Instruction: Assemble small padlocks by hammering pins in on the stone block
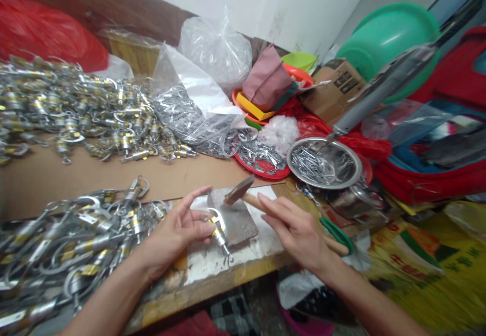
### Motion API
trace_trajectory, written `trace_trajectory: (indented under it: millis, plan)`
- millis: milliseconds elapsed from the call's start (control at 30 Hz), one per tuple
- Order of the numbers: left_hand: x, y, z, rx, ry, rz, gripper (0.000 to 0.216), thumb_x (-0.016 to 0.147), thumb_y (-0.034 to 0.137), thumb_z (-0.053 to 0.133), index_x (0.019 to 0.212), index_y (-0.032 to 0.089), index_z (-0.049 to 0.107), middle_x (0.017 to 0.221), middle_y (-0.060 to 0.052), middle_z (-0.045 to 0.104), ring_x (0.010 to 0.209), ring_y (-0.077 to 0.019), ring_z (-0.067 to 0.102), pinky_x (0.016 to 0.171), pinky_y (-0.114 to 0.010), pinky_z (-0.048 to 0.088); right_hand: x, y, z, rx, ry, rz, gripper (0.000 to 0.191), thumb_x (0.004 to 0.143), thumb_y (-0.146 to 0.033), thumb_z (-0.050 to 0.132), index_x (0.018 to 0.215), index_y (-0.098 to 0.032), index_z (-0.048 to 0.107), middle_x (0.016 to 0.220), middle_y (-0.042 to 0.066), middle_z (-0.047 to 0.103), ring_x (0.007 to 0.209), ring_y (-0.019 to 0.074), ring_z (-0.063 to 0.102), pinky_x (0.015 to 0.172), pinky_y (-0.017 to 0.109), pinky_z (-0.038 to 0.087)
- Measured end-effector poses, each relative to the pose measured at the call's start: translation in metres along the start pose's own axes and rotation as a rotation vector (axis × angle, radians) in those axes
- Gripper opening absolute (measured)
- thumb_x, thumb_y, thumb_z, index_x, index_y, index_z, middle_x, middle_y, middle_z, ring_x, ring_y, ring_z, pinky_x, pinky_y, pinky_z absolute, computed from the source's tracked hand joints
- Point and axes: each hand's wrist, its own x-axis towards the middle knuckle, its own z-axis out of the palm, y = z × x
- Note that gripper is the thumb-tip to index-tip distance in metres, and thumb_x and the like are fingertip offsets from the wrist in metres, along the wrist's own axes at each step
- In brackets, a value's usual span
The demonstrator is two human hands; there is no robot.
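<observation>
My left hand (190,224) pinches a small silver and brass metal clasp (218,231) by its curved hook end. Its swivel end points down toward the table's front edge. In my right hand (298,229) is a hammer (238,190), gripped by its wooden handle with the head to the left. Beneath the hammer head lies a flat grey metal plate (241,227), resting on a white sheet (203,262). The clasp is held over the plate's left front part; whether it touches the plate I cannot tell.
Many similar clasps are heaped at the near left (94,235) and far left (76,108). A steel bowl (359,171) of metal pins stands behind my right hand, beside a red plate (281,174) of small parts. Green-handled scissors (343,235) lie by my right wrist.
</observation>
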Motion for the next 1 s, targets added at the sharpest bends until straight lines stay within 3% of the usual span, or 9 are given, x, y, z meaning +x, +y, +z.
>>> trace_trajectory:
  millis: [67, 167, 233, 400, 567, 667, 767, 867, 1000]
  plan:
    - [0.0, 0.001, 0.001, 0.042, 0.012, -0.018, 0.047, 0.063, 0.026, 0.08, 0.106, 0.019, 0.064, 0.072, -0.002, 0.066, 0.063, -0.014, 0.059, 0.06, -0.026, 0.047, 0.005, 0.019, 0.006, 0.122, 0.017, 0.157, 0.04, 0.085, -0.022, 0.054, 0.125, -0.023, 0.056, 0.112, 0.008, 0.068, 0.094, 0.0205, 0.065, 0.079, 0.037, 0.054]
    - [0.0, 0.001, 0.003, 0.176, 0.058, 0.0, 0.02, 0.063, 0.03, 0.078, 0.077, 0.016, 0.072, 0.068, -0.003, 0.067, 0.061, -0.0142, 0.057, 0.063, -0.028, 0.046, 0.013, 0.045, 0.014, 0.201, -0.123, 0.272, 0.033, 0.083, -0.026, 0.056, 0.115, -0.021, 0.064, 0.109, 0.008, 0.069, 0.094, 0.0223, 0.067, 0.08, 0.039, 0.054]
    - [0.0, 0.001, 0.004, 0.295, 0.078, 0.082, 0.013, 0.065, 0.029, 0.076, 0.073, 0.018, 0.073, 0.075, -0.005, 0.069, 0.071, -0.0194, 0.06, 0.072, -0.033, 0.046, 0.021, 0.056, 0.016, 0.119, -0.177, 0.267, 0.025, 0.085, -0.027, 0.054, 0.103, -0.02, 0.07, 0.098, 0.007, 0.073, 0.085, 0.02, 0.069, 0.076, 0.034, 0.054]
    - [-0.001, -0.002, 0.004, 0.596, 0.147, 0.329, 0.008, 0.068, 0.031, 0.071, 0.069, 0.024, 0.076, 0.092, -0.008, 0.065, 0.094, -0.0286, 0.057, 0.085, -0.039, 0.041, 0.068, 0.076, 0.019, -0.156, -0.034, 0.285, 0.025, 0.088, -0.018, 0.049, 0.099, -0.018, 0.071, 0.101, 0.009, 0.071, 0.094, 0.0191, 0.065, 0.086, 0.032, 0.048]
    - [-0.001, -0.005, 0.006, 0.657, 0.176, 0.465, 0.007, 0.07, 0.027, 0.07, 0.07, 0.028, 0.077, 0.082, -0.005, 0.065, 0.083, -0.0243, 0.058, 0.078, -0.033, 0.043, 0.117, 0.096, 0.028, -0.214, -0.14, 0.348, 0.023, 0.065, -0.002, 0.064, 0.076, -0.02, 0.075, 0.078, 0.008, 0.073, 0.085, 0.0255, 0.067, 0.077, 0.032, 0.048]
    - [-0.001, -0.005, 0.008, 0.62, 0.203, 0.479, 0.008, 0.067, 0.024, 0.072, 0.071, 0.029, 0.078, 0.075, -0.004, 0.066, 0.074, -0.0227, 0.059, 0.07, -0.031, 0.044, 0.125, 0.1, 0.029, -0.197, -0.127, 0.362, 0.029, 0.061, 0.0, 0.063, 0.078, -0.021, 0.075, 0.083, 0.008, 0.073, 0.088, 0.0256, 0.066, 0.078, 0.031, 0.047]
    - [-0.002, -0.004, 0.007, 0.605, 0.225, 0.497, 0.013, 0.065, 0.021, 0.073, 0.073, 0.029, 0.079, 0.073, -0.004, 0.067, 0.072, -0.0221, 0.06, 0.067, -0.03, 0.044, 0.116, 0.092, 0.024, -0.129, -0.037, 0.364, 0.025, 0.074, -0.008, 0.058, 0.09, -0.018, 0.074, 0.094, 0.008, 0.072, 0.092, 0.0225, 0.065, 0.081, 0.03, 0.048]
    - [-0.004, -0.004, 0.007, 0.599, 0.218, 0.491, 0.016, 0.065, 0.02, 0.072, 0.075, 0.031, 0.079, 0.072, -0.004, 0.069, 0.071, -0.0217, 0.06, 0.066, -0.03, 0.045, 0.094, 0.062, 0.021, -0.017, 0.025, 0.352, 0.022, 0.084, -0.021, 0.053, 0.093, -0.016, 0.072, 0.088, 0.007, 0.073, 0.08, 0.0171, 0.067, 0.072, 0.027, 0.052]
    - [-0.003, -0.005, 0.007, 0.564, 0.248, 0.474, 0.023, 0.064, 0.018, 0.074, 0.083, 0.031, 0.078, 0.074, -0.002, 0.071, 0.073, -0.0224, 0.061, 0.068, -0.03, 0.046, 0.058, 0.001, 0.024, 0.364, 0.126, 0.157, 0.011, 0.078, -0.022, 0.063, 0.074, -0.018, 0.072, 0.07, 0.002, 0.072, 0.063, 0.0136, 0.066, 0.059, 0.024, 0.053]
